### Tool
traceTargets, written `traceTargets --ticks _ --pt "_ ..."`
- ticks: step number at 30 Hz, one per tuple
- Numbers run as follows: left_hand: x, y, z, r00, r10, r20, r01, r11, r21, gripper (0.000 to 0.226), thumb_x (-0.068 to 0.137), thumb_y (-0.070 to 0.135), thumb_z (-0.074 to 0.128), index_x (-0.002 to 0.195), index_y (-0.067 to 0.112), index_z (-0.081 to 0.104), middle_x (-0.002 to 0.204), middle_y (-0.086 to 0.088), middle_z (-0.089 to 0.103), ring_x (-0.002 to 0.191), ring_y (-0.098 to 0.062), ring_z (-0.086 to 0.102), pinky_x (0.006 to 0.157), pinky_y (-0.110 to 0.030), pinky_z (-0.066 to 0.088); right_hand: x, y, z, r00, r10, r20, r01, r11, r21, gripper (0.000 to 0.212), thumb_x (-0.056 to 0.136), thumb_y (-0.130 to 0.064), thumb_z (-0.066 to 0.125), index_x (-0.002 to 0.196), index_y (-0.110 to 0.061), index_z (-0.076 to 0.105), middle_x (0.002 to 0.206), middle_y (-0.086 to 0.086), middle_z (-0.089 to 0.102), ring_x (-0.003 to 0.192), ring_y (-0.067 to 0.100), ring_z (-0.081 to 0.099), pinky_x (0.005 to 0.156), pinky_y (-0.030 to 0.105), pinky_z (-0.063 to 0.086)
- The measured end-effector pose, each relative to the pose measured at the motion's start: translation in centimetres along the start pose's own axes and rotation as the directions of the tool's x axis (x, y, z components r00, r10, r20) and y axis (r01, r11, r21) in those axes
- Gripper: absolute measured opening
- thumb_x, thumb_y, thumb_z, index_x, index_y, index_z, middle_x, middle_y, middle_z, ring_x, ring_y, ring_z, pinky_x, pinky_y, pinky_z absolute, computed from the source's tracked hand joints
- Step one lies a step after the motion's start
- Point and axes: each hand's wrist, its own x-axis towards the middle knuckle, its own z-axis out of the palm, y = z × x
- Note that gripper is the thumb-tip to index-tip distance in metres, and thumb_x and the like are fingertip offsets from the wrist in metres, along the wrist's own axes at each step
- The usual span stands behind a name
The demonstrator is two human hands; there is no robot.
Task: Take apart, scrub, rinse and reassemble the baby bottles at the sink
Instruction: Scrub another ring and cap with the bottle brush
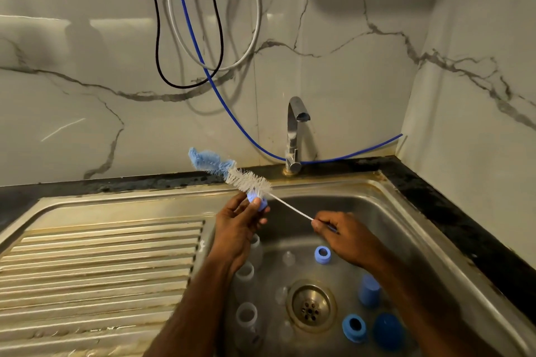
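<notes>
Left grip point(243, 219) raised, fingers curled in a pinch, right grip point(336, 230) pinching, forearms extended forward

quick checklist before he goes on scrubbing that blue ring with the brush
1. Left hand grips the blue ring: ok, pinched between thumb and fingers.
2. Right hand holds the bottle brush by its wire handle: ok.
3. Bristles meet the ring: ok, the white bristles lie against it.
4. Work is held over the sink, so a dropped part lands in the basin: ok.
5. Water running from the tap: not ok, no stream shows.
6. Soap on the brush: cannot tell.
</notes>
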Motion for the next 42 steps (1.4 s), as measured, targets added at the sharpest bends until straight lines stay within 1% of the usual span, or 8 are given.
traceTargets --ticks 6,11,16,21,23,28,36,42 --pt "0.8 0.8 -1.2 0.994 -0.054 -0.097 0.023 0.953 -0.301 0.04 0.084 0.014 0.068 0.123 0.006 0.065 0.121 -0.021 0.071 0.108 -0.032 0.072 0.083 -0.038 0.062 -0.1 0.7 -0.8 0.999 0.031 0.039 -0.033 0.999 0.033 0.028 0.1 -0.027 0.055 0.074 -0.027 0.062 0.067 -0.01 0.06 0.064 0.005 0.055 0.068 0.033 0.049" --pt "-0.1 0.5 0.0 0.998 -0.065 -0.012 0.063 0.992 -0.111 0.048 0.081 0.014 0.068 0.128 0.005 0.062 0.12 -0.02 0.071 0.104 -0.031 0.072 0.086 -0.037 0.062 0.0 -0.3 0.0 1.0 -0.001 -0.02 0.002 1.0 0.032 0.026 0.102 -0.03 0.052 0.08 -0.02 0.062 0.069 0.004 0.061 0.064 0.014 0.06 0.064 0.033 0.05" --pt "0.4 0.7 -0.4 0.992 -0.079 -0.098 0.044 0.947 -0.318 0.042 0.085 0.011 0.066 0.125 0.0 0.063 0.124 -0.025 0.068 0.105 -0.032 0.072 0.083 -0.039 0.063 -0.3 0.4 -0.9 1.0 0.017 0.015 -0.017 0.999 0.048 0.025 0.1 -0.026 0.056 0.077 -0.021 0.063 0.069 0.001 0.06 0.063 0.011 0.054 0.069 0.04 0.049" --pt "0.0 0.5 -0.1 0.996 -0.058 -0.065 0.048 0.987 -0.151 0.045 0.08 0.013 0.068 0.124 0.004 0.063 0.12 -0.022 0.071 0.109 -0.033 0.071 0.092 -0.04 0.059 -0.1 -0.7 0.1 1.0 -0.014 -0.025 0.014 1.0 0.002 0.028 0.101 -0.031 0.051 0.078 -0.02 0.06 0.067 0.005 0.06 0.064 0.019 0.058 0.065 0.04 0.049" --pt "-0.1 0.6 0.1 0.997 -0.063 -0.048 0.053 0.979 -0.196 0.045 0.082 0.009 0.067 0.126 0.003 0.062 0.121 -0.021 0.071 0.112 -0.034 0.07 0.093 -0.041 0.058 0.1 -0.3 -0.1 0.999 0.011 -0.046 -0.012 1.0 -0.024 0.027 0.101 -0.032 0.051 0.078 -0.02 0.059 0.067 0.003 0.06 0.064 0.018 0.058 0.066 0.04 0.049" --pt "0.8 1.3 -0.8 0.994 -0.052 -0.097 0.017 0.943 -0.332 0.041 0.092 0.003 0.058 0.132 -0.002 0.059 0.124 -0.022 0.069 0.113 -0.034 0.069 0.092 -0.042 0.059 -0.6 0.7 -1.1 0.998 0.058 0.012 -0.058 0.998 -0.007 0.026 0.1 -0.027 0.056 0.075 -0.029 0.062 0.068 -0.011 0.061 0.066 0.003 0.057 0.067 0.026 0.047" --pt "0.6 0.8 -1.1 0.989 -0.026 -0.147 0.008 0.993 -0.12 0.042 0.081 0.008 0.07 0.123 0.005 0.065 0.113 -0.02 0.073 0.101 -0.034 0.073 0.089 -0.043 0.059 -0.3 0.3 -0.7 0.998 0.034 -0.059 -0.032 0.999 0.022 0.026 0.102 -0.029 0.052 0.077 -0.023 0.06 0.07 0.003 0.06 0.068 0.017 0.058 0.068 0.038 0.05" --pt "0.4 0.0 -0.2 0.993 -0.013 -0.114 0.014 1.0 0.003 0.029 0.092 0.001 0.064 0.121 0.005 0.064 0.106 -0.016 0.076 0.098 -0.031 0.074 0.089 -0.039 0.059 -0.1 0.1 -0.4 1.0 0.01 0.0 -0.01 1.0 -0.002 0.025 0.101 -0.03 0.053 0.079 -0.024 0.062 0.07 0.001 0.061 0.068 0.016 0.059 0.07 0.041 0.052"
